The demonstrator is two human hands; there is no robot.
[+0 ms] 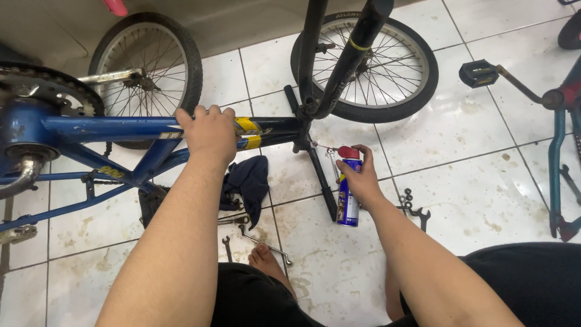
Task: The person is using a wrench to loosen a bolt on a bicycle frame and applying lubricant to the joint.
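Gripping the blue bike frame from above, the left hand is curling its fingers tight over the top tube, right beside a yellow band on the tube. The bike is lying upside down, so its small back wheel is sticking up just past the left hand, and the chain ring is sitting far off to that hand's left. The right hand is closing around a blue spray can with a red top, holding it upright, and a thin red straw is pointing from the top toward the black front part of the bike. The front wheel is standing just beyond the right hand. Between the two hands a dark rag is lying on the white tile floor. Closer to the person than the left hand, some wrenches are lying by a bare foot. Just to the right of the right hand, more small tools are resting on the floor. Far off to the right, a teal bike frame with a black pedal is standing.
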